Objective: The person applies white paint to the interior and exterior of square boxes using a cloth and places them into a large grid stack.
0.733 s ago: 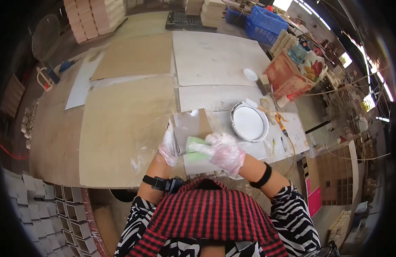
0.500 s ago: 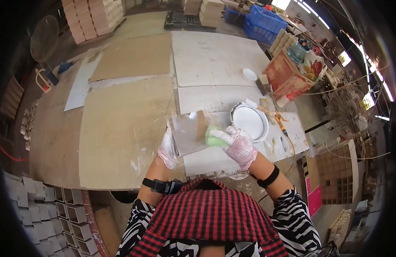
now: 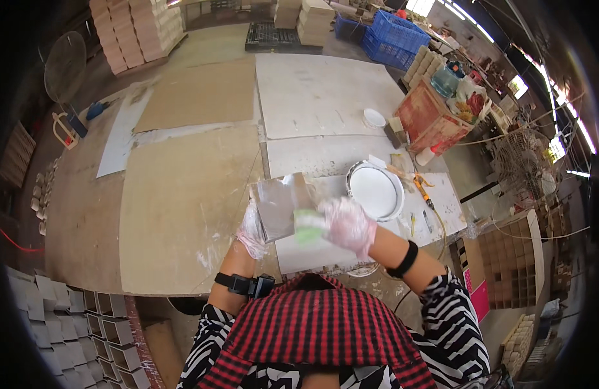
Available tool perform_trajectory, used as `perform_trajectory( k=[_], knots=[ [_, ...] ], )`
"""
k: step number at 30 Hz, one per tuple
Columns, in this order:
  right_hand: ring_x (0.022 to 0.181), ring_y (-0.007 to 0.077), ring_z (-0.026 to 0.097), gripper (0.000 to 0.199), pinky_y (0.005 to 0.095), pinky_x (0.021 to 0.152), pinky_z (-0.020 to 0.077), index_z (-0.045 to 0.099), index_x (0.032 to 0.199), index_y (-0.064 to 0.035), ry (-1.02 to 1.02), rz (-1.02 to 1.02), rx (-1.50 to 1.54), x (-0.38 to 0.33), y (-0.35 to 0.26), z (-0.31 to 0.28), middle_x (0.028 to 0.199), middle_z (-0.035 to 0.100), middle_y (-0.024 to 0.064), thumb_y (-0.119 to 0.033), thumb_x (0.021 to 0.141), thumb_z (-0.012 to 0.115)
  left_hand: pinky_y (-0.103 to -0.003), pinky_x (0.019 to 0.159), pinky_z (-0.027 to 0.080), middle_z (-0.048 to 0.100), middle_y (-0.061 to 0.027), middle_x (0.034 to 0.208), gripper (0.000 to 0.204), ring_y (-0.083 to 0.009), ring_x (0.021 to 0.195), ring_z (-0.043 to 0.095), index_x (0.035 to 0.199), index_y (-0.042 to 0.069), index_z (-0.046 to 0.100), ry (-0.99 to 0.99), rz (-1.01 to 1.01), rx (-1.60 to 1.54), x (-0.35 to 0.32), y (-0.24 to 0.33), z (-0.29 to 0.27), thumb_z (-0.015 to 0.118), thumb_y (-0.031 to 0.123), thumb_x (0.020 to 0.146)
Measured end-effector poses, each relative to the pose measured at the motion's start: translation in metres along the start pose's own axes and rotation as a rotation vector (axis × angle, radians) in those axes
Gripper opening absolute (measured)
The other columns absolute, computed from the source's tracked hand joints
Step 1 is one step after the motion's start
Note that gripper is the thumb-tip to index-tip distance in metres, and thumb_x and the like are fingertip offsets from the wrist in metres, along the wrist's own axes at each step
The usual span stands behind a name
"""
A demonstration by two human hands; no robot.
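Note:
In a gloved grip, my left hand [image 3: 251, 233] holds a flat-faced grey-brown box or panel [image 3: 278, 206] by its left edge, tilted above the table. Its face has a shiny patch near the top; how deep it is I cannot tell. My right hand [image 3: 351, 228], in a whitish-smeared pink glove, is closed round a light green sponge [image 3: 308, 225], blurred by motion. The sponge overlaps the lower right part of the brown face. Just beyond my right hand stands a round tub of white liquid [image 3: 375, 190] with a smeared rim.
An orange-handled tool [image 3: 422, 184] with a hose lies right of the tub. Behind are a small white bowl [image 3: 374, 118] and a reddish wooden box [image 3: 431, 117]. Cardboard sheets [image 3: 192, 201] cover the left of the table. Open grey boxes [image 3: 111, 324] are stacked at lower left.
My right hand and the sponge have moved left and slightly down, from the piece's right edge onto its face. My left hand still holds the piece in nearly the same place.

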State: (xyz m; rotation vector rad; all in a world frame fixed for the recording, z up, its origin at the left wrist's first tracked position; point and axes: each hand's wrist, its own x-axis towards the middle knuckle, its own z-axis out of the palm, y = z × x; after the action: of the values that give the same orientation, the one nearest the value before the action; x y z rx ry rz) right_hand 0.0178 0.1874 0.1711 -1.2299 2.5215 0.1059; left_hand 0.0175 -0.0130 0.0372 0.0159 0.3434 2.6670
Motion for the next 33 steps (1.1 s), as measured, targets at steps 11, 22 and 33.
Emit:
perform_trajectory(
  k=[11,22,33],
  knots=[
    [0.090,0.0256,0.060,0.038,0.0365,0.079,0.0497,0.055,0.117,-0.0238,0.518,-0.197,-0.151,0.021,0.009,0.020,0.101,0.061,0.0115,-0.033,0.081,0.055,-0.044,0.093,0.045,0.052,-0.0141,0.123,0.061,-0.0270,0.109,0.054,0.130,0.007,0.041,-0.172,-0.184,-0.579,-0.013,0.004,0.033,0.026,0.053,0.094],
    [0.100,0.0295,0.058,0.036,0.0401,0.082,0.0499,0.057,0.117,-0.0248,0.623,-0.093,0.219,0.026,0.023,0.030,0.106,0.061,0.0117,-0.027,0.081,0.057,-0.040,0.092,0.046,0.054,-0.0106,0.122,0.065,-0.0239,0.108,0.055,0.130,0.008,0.043,0.047,0.056,0.020,-0.010,0.003,0.032,0.029,0.059,0.092],
    [0.079,0.0310,0.063,0.034,0.0396,0.066,0.0527,0.057,0.116,-0.0190,0.517,0.126,0.050,0.035,0.012,0.010,0.099,0.062,0.0123,-0.030,0.084,0.056,-0.040,0.096,0.043,0.049,-0.0087,0.130,0.067,-0.0234,0.113,0.052,0.134,0.009,0.038,-0.014,0.065,0.001,-0.010,-0.002,0.025,0.031,0.060,0.090]
  ],
)
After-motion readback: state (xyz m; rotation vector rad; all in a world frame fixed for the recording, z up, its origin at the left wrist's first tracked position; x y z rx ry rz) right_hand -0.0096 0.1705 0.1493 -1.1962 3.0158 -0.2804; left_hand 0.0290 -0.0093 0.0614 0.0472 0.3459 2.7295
